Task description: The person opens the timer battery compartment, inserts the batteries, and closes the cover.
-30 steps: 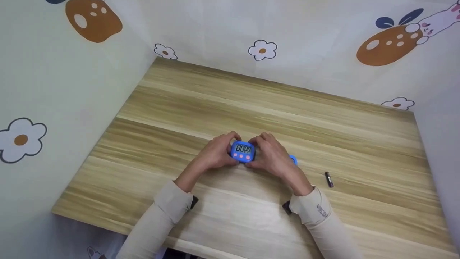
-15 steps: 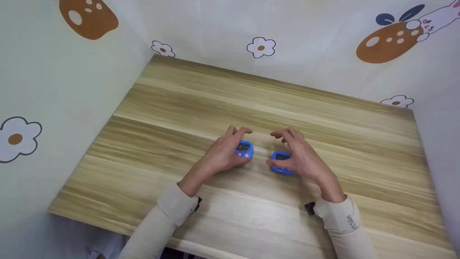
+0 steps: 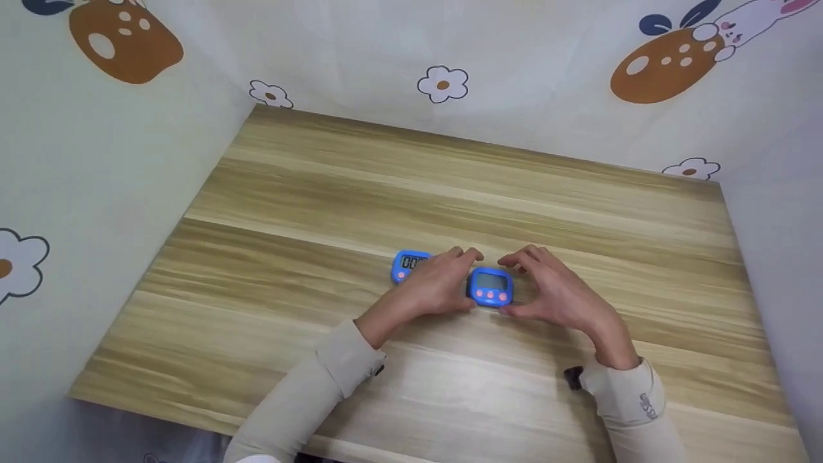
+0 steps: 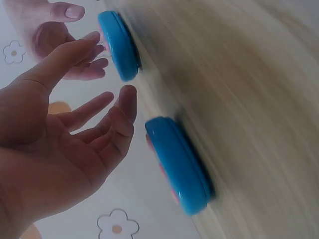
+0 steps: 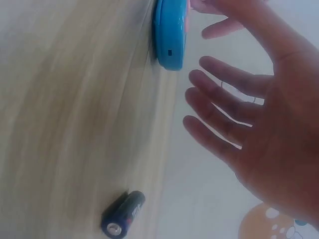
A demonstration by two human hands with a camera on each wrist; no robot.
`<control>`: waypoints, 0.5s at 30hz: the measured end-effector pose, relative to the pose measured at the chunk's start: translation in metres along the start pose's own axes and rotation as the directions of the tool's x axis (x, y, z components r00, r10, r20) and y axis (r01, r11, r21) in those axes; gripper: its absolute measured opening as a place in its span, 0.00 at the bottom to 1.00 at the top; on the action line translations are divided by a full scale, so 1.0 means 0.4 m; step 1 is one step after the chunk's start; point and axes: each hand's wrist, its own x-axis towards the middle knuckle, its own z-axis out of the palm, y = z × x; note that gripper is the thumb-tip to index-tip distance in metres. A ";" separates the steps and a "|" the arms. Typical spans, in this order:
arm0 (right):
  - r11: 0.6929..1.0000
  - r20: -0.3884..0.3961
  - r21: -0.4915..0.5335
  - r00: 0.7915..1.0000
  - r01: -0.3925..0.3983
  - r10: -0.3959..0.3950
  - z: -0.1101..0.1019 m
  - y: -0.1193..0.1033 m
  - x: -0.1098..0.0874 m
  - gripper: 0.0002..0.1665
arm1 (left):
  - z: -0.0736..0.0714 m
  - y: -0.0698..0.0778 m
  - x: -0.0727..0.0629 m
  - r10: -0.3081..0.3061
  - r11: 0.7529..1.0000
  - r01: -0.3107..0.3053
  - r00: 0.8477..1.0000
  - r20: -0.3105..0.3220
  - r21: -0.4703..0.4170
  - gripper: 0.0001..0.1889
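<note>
Two blue digital timers with pink buttons lie face up on the table. The left timer [image 3: 403,265] shows zeros on its display and is partly covered by my left hand [image 3: 437,283]. The other timer [image 3: 490,287], its screen blank, lies between my two hands. My left fingers are relaxed beside it, thumb near its lower left corner, holding nothing in the left wrist view. On its right side, my right hand [image 3: 559,292] is spread with the thumb near the lower edge. In the right wrist view, the right fingers [image 5: 214,134] are apart from the timer [image 5: 171,35].
A small dark battery [image 5: 123,214] lies on the table [image 3: 386,180] near my right hand; it is hidden in the head view. Patterned pale walls [image 3: 360,58] border the table at the back and sides.
Both hands were around the left timer. The right hand withdrew first and moved right to the second timer; the left hand then let go and followed it there. The head view shifted slightly.
</note>
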 end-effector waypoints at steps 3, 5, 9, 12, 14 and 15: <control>1.000 0.026 -0.015 1.000 0.003 -0.002 0.010 0.006 0.006 0.41 | 0.014 0.004 0.012 -0.015 0.998 0.015 1.000 0.006 0.061 0.38; 1.000 0.034 -0.023 0.999 0.001 0.000 0.015 0.008 0.009 0.40 | 0.023 0.004 0.017 -0.014 0.996 0.013 1.000 0.005 0.085 0.37; 0.999 0.036 -0.043 0.999 -0.015 0.017 0.021 0.011 0.009 0.40 | 0.034 0.006 0.025 0.010 0.995 -0.009 1.000 -0.003 0.099 0.35; 0.998 0.030 -0.054 0.999 -0.032 0.034 0.021 0.013 0.008 0.39 | 0.038 0.010 0.029 0.015 0.996 -0.014 1.000 -0.009 0.092 0.33; 0.997 0.025 -0.062 0.999 -0.044 0.046 0.021 0.015 0.006 0.39 | 0.040 0.013 0.031 0.016 0.996 -0.016 1.000 -0.008 0.090 0.33; 0.997 0.023 -0.063 0.998 -0.051 0.053 0.021 0.016 0.005 0.38 | 0.041 0.014 0.032 0.017 0.996 -0.016 1.000 -0.008 0.090 0.33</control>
